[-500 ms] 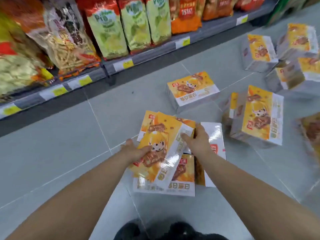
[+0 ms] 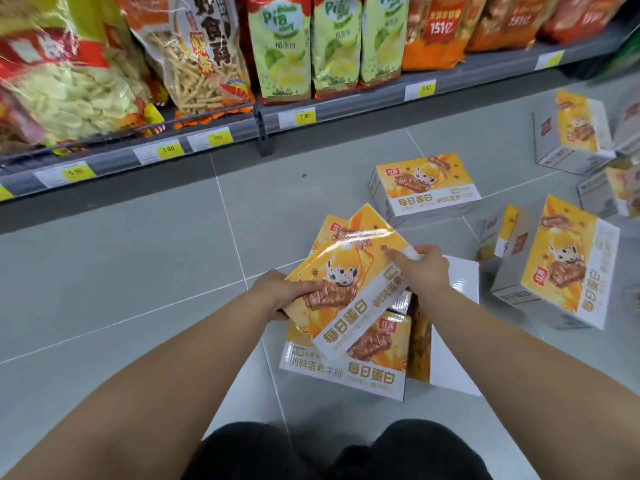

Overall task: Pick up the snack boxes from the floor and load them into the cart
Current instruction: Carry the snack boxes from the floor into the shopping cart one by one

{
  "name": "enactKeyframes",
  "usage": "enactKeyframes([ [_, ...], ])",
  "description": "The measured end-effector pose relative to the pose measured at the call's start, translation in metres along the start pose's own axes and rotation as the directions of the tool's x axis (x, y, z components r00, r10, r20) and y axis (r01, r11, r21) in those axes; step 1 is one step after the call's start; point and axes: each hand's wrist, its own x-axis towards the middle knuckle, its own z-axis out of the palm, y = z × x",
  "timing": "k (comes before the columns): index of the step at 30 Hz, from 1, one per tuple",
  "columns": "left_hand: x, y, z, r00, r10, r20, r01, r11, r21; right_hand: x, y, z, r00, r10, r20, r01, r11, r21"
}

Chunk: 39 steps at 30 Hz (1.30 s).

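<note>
Since the earlier frame I am seeing the top box [image 2: 349,275] lifting a little and tilting further, its near end swinging toward the right hand, while the view itself is sitting closer to the shelf. In the head view, the left hand [image 2: 277,292] is gripping the box's left edge, thumb over the printed face, and the right hand [image 2: 420,268] is pinching its right edge near the upper corner; both hands are closed on this same box. The box is hanging slanted just above a second box [image 2: 346,368] that is lying flat on the floor [image 2: 121,271], and a third orange edge is peeking out behind its upper left corner. A white-sided box [image 2: 457,327] is lying just beside the pile on the right, partly under my right forearm. Another box [image 2: 426,192] is lying flat further off, near the shelf [image 2: 346,109], and one is standing on its side to the right [image 2: 561,265], with a narrower one tucked just behind it. More boxes are clustering at the far right edge [image 2: 575,133], blurred. Snack bags [image 2: 280,46] are filling the shelf, with yellow price tags [image 2: 304,116] running along its rail. I am not seeing the cart anywhere here. Dark trousers [image 2: 339,452] are showing at the bottom edge.
</note>
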Motion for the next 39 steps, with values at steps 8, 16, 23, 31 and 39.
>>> enactKeyframes([
  [8,-0.16,0.121,-0.085,0.917,0.255,-0.308,-0.187,0.954,0.234,-0.097,-0.129,-0.078,0.998,-0.052,0.027,0.052,0.998,0.019],
  [16,-0.409,0.176,-0.166,0.875,0.158,-0.457,-0.207,0.977,-0.058,-0.272,-0.29,-0.194,0.982,-0.117,0.146,0.103,0.99,0.099],
  [23,-0.559,0.149,-0.224,0.776,-0.008,-0.631,-0.341,0.836,-0.431,-0.392,-0.368,-0.225,0.921,-0.297,0.252,0.281,0.955,0.099],
  [31,-0.641,0.053,-0.295,0.661,-0.1,-0.744,-0.506,0.673,-0.54,-0.504,-0.384,-0.15,0.848,-0.379,0.37,0.382,0.922,0.068],
  [39,-0.706,-0.058,-0.4,0.585,-0.023,-0.811,-0.583,0.683,-0.44,-0.626,-0.387,-0.05,0.777,-0.437,0.452,0.434,0.893,0.116],
])
